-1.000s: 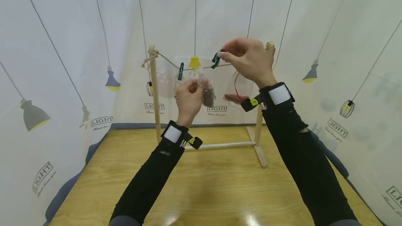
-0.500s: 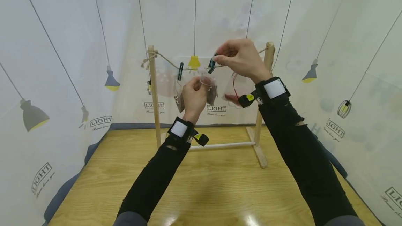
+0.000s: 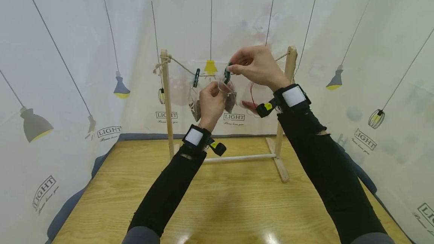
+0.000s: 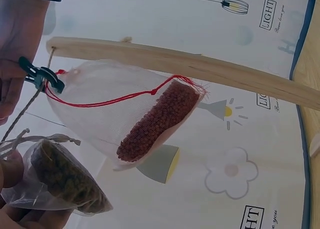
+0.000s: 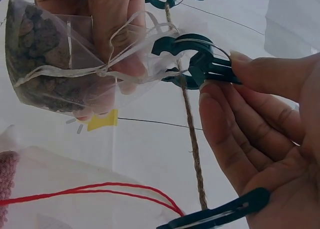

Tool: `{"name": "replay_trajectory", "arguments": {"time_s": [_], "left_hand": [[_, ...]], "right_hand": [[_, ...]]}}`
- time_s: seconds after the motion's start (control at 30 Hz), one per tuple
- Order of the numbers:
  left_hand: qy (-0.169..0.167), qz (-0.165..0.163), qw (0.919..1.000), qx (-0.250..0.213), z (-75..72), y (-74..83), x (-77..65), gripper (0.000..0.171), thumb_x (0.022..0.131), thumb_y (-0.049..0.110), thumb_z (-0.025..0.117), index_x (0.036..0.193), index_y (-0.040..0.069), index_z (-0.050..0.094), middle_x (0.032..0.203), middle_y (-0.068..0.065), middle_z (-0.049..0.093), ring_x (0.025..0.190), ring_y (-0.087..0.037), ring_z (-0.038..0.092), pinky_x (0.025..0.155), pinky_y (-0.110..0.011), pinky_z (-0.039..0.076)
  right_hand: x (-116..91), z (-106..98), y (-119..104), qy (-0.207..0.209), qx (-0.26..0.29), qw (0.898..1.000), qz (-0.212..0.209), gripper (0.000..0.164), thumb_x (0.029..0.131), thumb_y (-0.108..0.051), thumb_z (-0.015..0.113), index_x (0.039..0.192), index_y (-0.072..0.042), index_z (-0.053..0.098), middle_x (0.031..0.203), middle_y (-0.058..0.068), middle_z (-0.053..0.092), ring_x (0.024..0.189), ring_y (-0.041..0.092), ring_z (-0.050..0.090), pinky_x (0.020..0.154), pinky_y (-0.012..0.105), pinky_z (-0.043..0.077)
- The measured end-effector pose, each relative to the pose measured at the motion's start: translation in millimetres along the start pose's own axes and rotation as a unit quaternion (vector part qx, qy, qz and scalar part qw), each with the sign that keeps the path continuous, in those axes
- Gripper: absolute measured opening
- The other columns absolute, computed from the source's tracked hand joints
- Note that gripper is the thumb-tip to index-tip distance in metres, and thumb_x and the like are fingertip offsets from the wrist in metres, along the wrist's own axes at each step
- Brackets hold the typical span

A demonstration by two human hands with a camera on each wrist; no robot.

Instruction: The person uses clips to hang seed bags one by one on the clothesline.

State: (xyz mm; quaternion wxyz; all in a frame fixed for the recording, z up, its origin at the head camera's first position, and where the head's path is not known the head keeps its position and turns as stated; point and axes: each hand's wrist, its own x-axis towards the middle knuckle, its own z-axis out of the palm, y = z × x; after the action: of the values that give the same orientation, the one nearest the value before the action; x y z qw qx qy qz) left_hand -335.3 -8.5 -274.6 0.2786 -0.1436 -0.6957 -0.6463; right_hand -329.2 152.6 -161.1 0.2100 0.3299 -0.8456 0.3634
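My left hand [image 3: 211, 104] pinches a clear drawstring bag [image 5: 55, 64] of dark brown lumps just below the rope [image 5: 192, 144]. The bag's white cord trails up to the rope. With thumb and fingers, my right hand [image 3: 255, 67] squeezes a dark green clothespin [image 5: 200, 61]. Its jaws are spread, with the rope passing between them and the bag's top edge right at them. To the right, a mesh bag [image 4: 157, 119] of reddish grains with a red cord hangs from another green clothespin [image 4: 42, 76].
Farther left, a third clothespin [image 3: 196, 78] holds another bag [image 3: 195, 108] with dark contents, partly behind my left hand. The rope spans two wooden posts [image 3: 167, 97], joined low down by a white bar [image 3: 240, 157]. The frame stands on a wooden table [image 3: 217, 195] before a printed curtain [image 3: 183, 18].
The right hand has brought its clothespin left and down, from above the rope onto it at the bag's top. The left hand has moved slightly right with the bag, uncovering the bag farther left.
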Motion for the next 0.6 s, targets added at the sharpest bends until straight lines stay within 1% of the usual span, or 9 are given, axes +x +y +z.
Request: {"name": "replay_trajectory", "arguments": {"time_s": [0.07,0.1,0.13,0.23,0.3,0.37,0.47,0.6], "left_hand": [[-0.004,-0.003,1.0000,0.000,-0.6,-0.8,0.1,0.024,0.100,0.023,0.069,0.112,0.002,0.075,0.104,-0.017,0.079,0.068,-0.012,0.063,0.055,-0.020,0.042],[-0.004,-0.004,1.0000,0.002,-0.8,-1.2,0.0,0.024,0.100,0.022,0.069,0.112,0.002,0.075,0.104,-0.017,0.078,0.069,-0.015,0.065,0.055,-0.020,0.043],[-0.006,-0.006,1.0000,0.003,-1.1,-1.6,-0.2,0.023,0.100,0.021,0.068,0.112,0.002,0.075,0.104,-0.018,0.078,0.074,-0.019,0.068,0.057,-0.020,0.044],[-0.009,-0.013,0.9998,0.008,-1.7,-1.7,-1.3,0.023,0.101,0.019,0.068,0.114,0.001,0.074,0.105,-0.018,0.078,0.086,-0.025,0.072,0.064,-0.019,0.048],[-0.013,-0.015,0.9998,0.009,-1.8,-2.1,-1.6,0.024,0.100,0.019,0.068,0.114,0.001,0.074,0.106,-0.018,0.078,0.089,-0.029,0.072,0.065,-0.020,0.049],[-0.017,-0.016,0.9997,0.008,-2.1,-2.2,-2.0,0.024,0.100,0.020,0.069,0.113,0.001,0.074,0.106,-0.018,0.078,0.089,-0.027,0.072,0.066,-0.020,0.049],[-0.027,-0.012,0.9995,0.007,-2.6,-3.4,-2.1,0.024,0.098,0.022,0.071,0.110,0.001,0.073,0.105,-0.019,0.078,0.091,-0.027,0.072,0.067,-0.019,0.050],[-0.039,-0.007,0.9991,0.012,-3.7,-5.1,-3.5,0.026,0.099,0.023,0.071,0.112,0.001,0.073,0.101,-0.020,0.076,0.086,-0.025,0.070,0.065,-0.018,0.049]], "right_hand": [[0.4,0.9,0.0,-0.006,-0.006,1.000,-0.009,0.017,0.094,-0.021,0.076,0.105,-0.008,0.075,0.096,0.010,0.076,0.083,0.020,0.069,0.077,0.028,0.052],[0.5,1.2,-0.2,-0.011,-0.007,1.000,-0.012,0.017,0.094,-0.020,0.076,0.106,-0.007,0.075,0.097,0.010,0.076,0.083,0.020,0.069,0.077,0.028,0.053],[0.4,1.5,-0.7,-0.016,-0.008,1.000,-0.014,0.018,0.094,-0.020,0.076,0.106,-0.007,0.075,0.097,0.010,0.076,0.084,0.020,0.068,0.078,0.028,0.053],[0.1,2.6,-1.3,-0.033,-0.010,0.999,-0.010,0.021,0.093,-0.020,0.077,0.109,-0.006,0.075,0.100,0.011,0.076,0.086,0.019,0.069,0.081,0.029,0.054],[-0.2,2.8,-2.0,-0.045,-0.011,0.999,-0.002,0.024,0.092,-0.020,0.078,0.111,-0.006,0.074,0.101,0.011,0.075,0.087,0.019,0.069,0.082,0.030,0.054],[-0.4,2.9,-2.1,-0.054,-0.014,0.998,0.006,0.026,0.092,-0.020,0.078,0.113,-0.005,0.073,0.102,0.012,0.075,0.088,0.020,0.070,0.083,0.031,0.055],[-0.5,2.1,-2.4,-0.063,-0.019,0.998,0.013,0.028,0.092,-0.019,0.078,0.115,-0.005,0.072,0.102,0.012,0.074,0.089,0.022,0.069,0.083,0.031,0.055],[-0.1,1.2,-2.5,-0.073,-0.026,0.997,0.020,0.030,0.092,-0.019,0.078,0.117,-0.005,0.071,0.103,0.013,0.074,0.091,0.023,0.068,0.083,0.033,0.055]]}}
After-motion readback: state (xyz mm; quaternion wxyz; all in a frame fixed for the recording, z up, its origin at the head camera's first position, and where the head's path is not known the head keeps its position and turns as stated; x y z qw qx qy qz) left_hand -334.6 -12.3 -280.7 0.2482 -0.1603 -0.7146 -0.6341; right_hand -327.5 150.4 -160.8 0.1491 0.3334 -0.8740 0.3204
